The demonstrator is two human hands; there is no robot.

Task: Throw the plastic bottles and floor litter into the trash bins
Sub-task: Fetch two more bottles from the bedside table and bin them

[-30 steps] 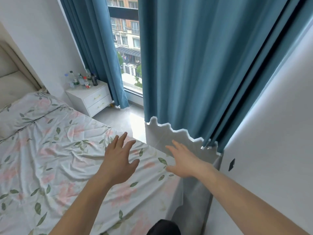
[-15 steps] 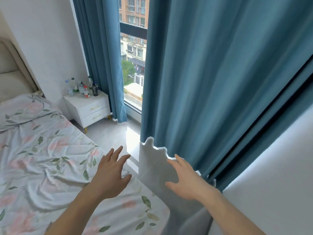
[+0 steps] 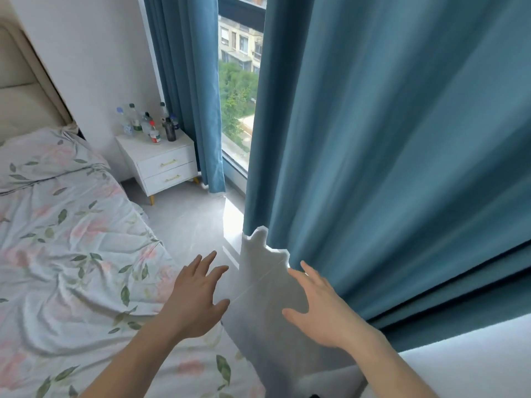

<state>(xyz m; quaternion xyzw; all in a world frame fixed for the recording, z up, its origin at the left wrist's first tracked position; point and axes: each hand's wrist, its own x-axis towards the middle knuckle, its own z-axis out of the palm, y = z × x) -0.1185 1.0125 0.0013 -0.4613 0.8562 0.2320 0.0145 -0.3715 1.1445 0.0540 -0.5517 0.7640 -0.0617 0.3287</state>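
With both the left hand (image 3: 195,297) and right hand (image 3: 321,308) spread open and empty, the person would best walk on to the cluster of clear plastic bottles (image 3: 149,124) standing on the white two-drawer nightstand (image 3: 161,162), then grasp each upright by its body.

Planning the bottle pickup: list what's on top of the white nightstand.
A cluster of plastic bottles stands on the nightstand; one is dark. Drawer contents are hidden.

teal-blue fabric curtains (image 3: 388,139) | white bedsheet, pink flowers and green leaves (image 3: 71,254) | white two-drawer nightstand, gold handles (image 3: 163,165) | pale grey floor (image 3: 189,231)
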